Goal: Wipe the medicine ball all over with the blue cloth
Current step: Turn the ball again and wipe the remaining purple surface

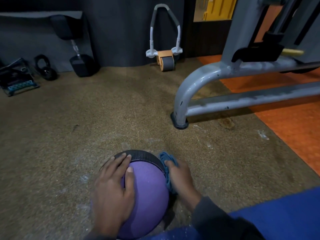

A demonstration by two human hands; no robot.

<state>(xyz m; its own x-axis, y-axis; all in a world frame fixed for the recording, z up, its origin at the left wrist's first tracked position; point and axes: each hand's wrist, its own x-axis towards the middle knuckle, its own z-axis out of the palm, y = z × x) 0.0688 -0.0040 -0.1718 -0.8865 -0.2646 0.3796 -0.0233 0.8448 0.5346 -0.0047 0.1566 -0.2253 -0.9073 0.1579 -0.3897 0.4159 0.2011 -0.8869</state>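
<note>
The purple ball [149, 193], with a black band at its far side, sits on the speckled brown floor [69, 135] close in front of the person. The left hand [112, 193] lies flat on its left side, fingers [121, 161] spread apart. The right hand [181, 179] presses the bunched cloth [168, 160] against its right side, fingers clamped on the cloth.
</note>
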